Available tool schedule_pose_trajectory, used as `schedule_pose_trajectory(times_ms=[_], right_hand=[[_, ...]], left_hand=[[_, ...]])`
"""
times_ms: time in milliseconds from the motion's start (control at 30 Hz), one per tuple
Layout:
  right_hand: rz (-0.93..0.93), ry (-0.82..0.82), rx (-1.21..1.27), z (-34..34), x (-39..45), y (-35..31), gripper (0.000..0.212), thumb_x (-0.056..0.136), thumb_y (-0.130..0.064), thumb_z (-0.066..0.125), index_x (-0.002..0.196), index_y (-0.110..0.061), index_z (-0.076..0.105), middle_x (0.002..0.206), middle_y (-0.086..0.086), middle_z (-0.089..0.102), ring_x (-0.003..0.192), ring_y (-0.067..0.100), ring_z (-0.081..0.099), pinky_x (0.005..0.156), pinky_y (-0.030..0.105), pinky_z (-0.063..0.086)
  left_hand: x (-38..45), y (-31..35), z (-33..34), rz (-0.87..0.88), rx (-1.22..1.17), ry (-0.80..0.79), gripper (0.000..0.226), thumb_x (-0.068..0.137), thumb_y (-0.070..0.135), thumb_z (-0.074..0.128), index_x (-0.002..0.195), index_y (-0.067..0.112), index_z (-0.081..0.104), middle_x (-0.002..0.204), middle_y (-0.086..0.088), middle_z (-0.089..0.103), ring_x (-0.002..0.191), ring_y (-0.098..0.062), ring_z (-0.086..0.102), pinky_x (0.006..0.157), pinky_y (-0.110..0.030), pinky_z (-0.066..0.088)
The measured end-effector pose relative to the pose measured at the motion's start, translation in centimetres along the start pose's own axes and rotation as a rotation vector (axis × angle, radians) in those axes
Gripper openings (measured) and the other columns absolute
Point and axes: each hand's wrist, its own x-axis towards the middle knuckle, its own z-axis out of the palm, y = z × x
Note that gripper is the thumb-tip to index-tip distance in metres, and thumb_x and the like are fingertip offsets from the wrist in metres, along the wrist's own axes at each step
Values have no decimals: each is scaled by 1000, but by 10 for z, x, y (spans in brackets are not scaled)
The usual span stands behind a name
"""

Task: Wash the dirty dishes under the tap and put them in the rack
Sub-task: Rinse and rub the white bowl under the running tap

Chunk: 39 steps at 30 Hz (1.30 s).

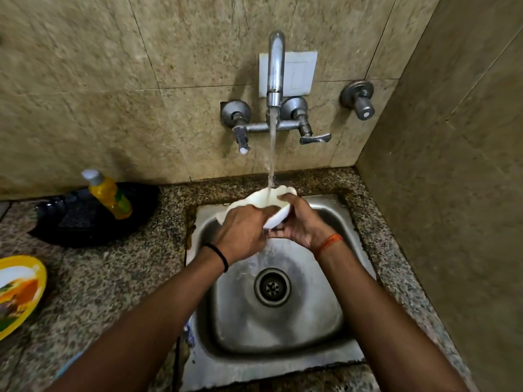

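Observation:
A white bowl [266, 198] is held over the back of the steel sink [319, 318], directly under the running stream from the wall tap [276, 69]. My left hand [243, 233] grips its near left side from above. My right hand [300, 222] cups it from the right, thumb over the rim. Water fills the bowl and spills off its far edge. Much of the bowl is hidden behind both hands.
A black tray [93, 230] on the granite counter at left holds a yellow dish-soap bottle [109, 193] and a dark scrub pad [76, 215]. A yellow-rimmed dirty plate [17, 290] lies at the far left edge. A tiled wall closes the right side. The drain [272, 287] is uncovered.

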Motion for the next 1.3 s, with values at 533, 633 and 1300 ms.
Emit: schedule_pose_trajectory(times_ms=[533, 633, 1300], right_hand=[[-142, 66, 177, -30, 3, 34, 45, 80, -8, 47, 124, -10, 58, 118, 19, 65, 110, 40, 59, 98, 57, 44], [-184, 264, -53, -28, 8, 22, 30, 91, -24, 57, 119, -12, 58, 116, 11, 66, 104, 30, 62, 91, 45, 52], [-677, 704, -638, 1, 38, -108, 14, 83, -26, 69, 93, -17, 67, 100, 12, 73, 88, 28, 70, 80, 40, 58]], left_hand=[[-11, -35, 29, -972, -1610, -39, 39, 91, 14, 55, 129, 11, 48, 116, -11, 66, 97, -26, 65, 77, -42, 57], [6, -25, 20, -1044, -1502, -1, 34, 89, 2, 44, 122, 10, 50, 104, -12, 63, 87, -27, 62, 71, -43, 56], [64, 4, -14, -161, -27, -126, 29, 86, 14, 49, 113, 9, 58, 104, -18, 67, 93, -38, 64, 73, -38, 49]])
